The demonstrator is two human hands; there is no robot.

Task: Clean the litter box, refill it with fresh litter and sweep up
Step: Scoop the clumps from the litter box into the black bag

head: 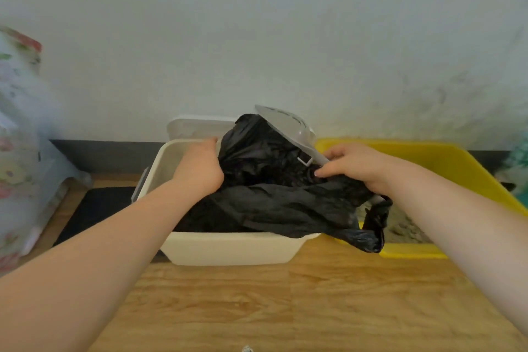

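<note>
Over the cream plastic bin point(228, 248), the left hand point(200, 166) grips a crumpled black plastic bag point(271, 208) while the right hand point(354, 166) clasps a grey plastic scoop point(285, 126) bearing unreadable dark writing.

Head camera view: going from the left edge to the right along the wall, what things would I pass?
Floral bag → black mat → white bin lined with a black bag → grey scoop → yellow litter box.

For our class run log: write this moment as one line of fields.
left hand: holds black bag | right hand: grips grey scoop over bag | bag in white bin | yellow litter box at right
</note>
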